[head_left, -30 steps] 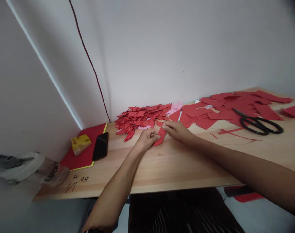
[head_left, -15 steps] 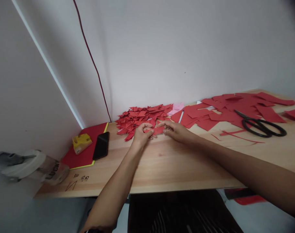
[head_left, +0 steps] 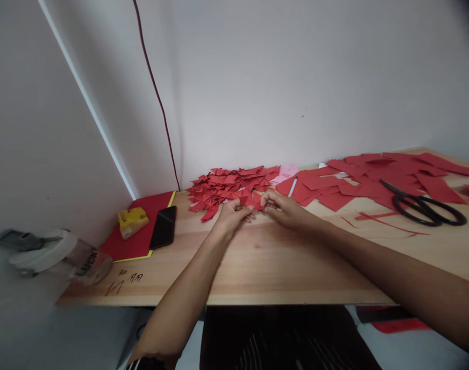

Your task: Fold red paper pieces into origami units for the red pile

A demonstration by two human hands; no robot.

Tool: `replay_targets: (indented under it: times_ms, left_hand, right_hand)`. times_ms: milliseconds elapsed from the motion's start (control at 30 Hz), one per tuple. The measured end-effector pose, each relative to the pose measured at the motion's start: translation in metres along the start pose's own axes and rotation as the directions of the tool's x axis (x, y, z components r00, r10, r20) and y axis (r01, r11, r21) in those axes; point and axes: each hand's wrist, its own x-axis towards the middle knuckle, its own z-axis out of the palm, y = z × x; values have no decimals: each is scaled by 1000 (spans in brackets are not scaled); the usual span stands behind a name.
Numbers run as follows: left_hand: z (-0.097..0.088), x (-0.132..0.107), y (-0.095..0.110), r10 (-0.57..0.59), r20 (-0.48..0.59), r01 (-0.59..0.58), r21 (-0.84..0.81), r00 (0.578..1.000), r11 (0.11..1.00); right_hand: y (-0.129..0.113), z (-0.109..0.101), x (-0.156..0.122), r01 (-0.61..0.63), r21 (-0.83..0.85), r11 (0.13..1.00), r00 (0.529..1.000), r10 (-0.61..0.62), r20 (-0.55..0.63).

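Note:
My left hand (head_left: 232, 214) and my right hand (head_left: 283, 207) meet over the wooden table (head_left: 281, 257), fingers pinched on a small folded red paper piece (head_left: 254, 202) held between them. Just behind the hands lies a heap of small folded red paper pieces (head_left: 229, 186) against the white wall. To the right spread several flat red paper sheets (head_left: 377, 177).
Black scissors (head_left: 427, 209) lie at the right on the table, with thin red strips (head_left: 384, 220) near them. A white pen (head_left: 293, 186) and pink paper (head_left: 286, 172) sit behind my right hand. At the left a black phone (head_left: 164, 226) and a yellow object (head_left: 132, 221) rest on a red sheet (head_left: 142, 232).
The red strip that lay flat between my hands has been folded smaller and lifted closer to the heap. Both hands moved slightly toward the wall.

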Motion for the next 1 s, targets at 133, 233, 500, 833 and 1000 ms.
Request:
replay_targets:
  times_ms: [133, 233, 500, 833, 1000]
  left_hand:
    - [1, -1, 2, -30, -2, 30, -38, 1000, 999]
    - [1, -3, 5, -71, 10, 71, -82, 997, 994]
    - [1, -9, 15, -134, -3, 130, -210, 991, 969]
    - [3, -8, 8, -119, 81, 135, -245, 990, 960]
    - [1, -8, 8, -141, 111, 168, -287, 984, 943]
  right_hand:
    - [1, -1, 0, 66, -136, 988, 996, -72, -43]
    - [-1, -2, 2, 208, -196, 958, 969, -228, -90]
    - [-9, -5, 0, 340, -234, 911, 925, -369, -94]
    - [-6, -5, 1, 367, -395, 842, 910, -414, -38]
    - [-8, -7, 0, 373, -447, 813, 885, -456, -91]
